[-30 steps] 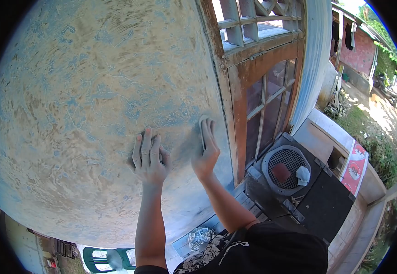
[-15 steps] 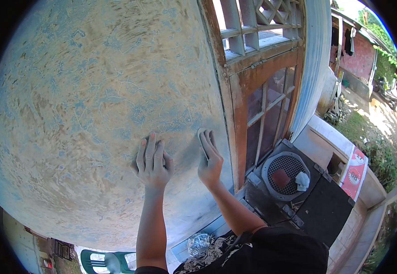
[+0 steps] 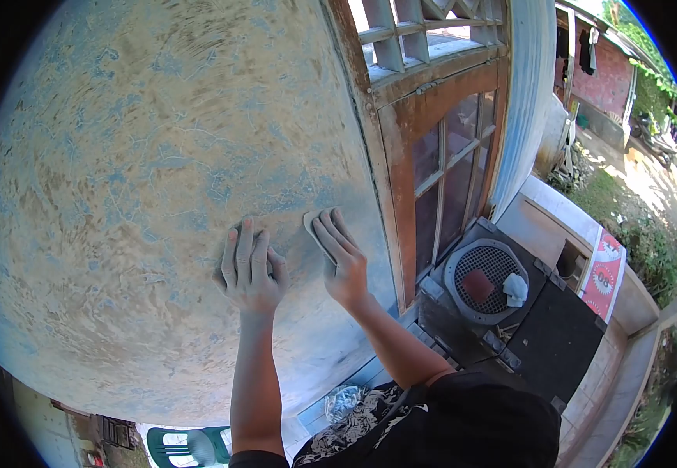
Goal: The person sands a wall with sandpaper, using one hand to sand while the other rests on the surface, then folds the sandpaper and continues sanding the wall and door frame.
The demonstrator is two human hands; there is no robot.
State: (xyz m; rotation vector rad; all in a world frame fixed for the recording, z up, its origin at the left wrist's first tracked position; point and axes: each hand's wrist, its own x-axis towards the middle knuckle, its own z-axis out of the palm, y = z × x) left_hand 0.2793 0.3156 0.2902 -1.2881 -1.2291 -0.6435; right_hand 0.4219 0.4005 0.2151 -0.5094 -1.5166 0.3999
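Note:
A wall (image 3: 151,156) with worn blue and beige paint, cracked and scuffed, fills the left and middle of the head view. My left hand (image 3: 252,269) rests against it, fingers stretched upward and dusted grey; whether anything lies beneath the palm is hidden. To its right, my right hand (image 3: 344,261) presses a thin, pale piece of sandpaper (image 3: 309,226) to the wall, its rounded edge showing beyond the fingers. Around that hand the surface looks smudged grey.
A wooden-framed window (image 3: 451,164) borders the wall on the right. Below it stands a dark box with a round grille (image 3: 463,310), bearing a reddish-brown piece (image 3: 476,285) and a crumpled white cloth (image 3: 515,289). A green chair (image 3: 168,446) is at the bottom left.
My right hand has moved left along the wall with the sandpaper, nearer to my left hand. My left hand stays nearly in place. The view has shifted slightly.

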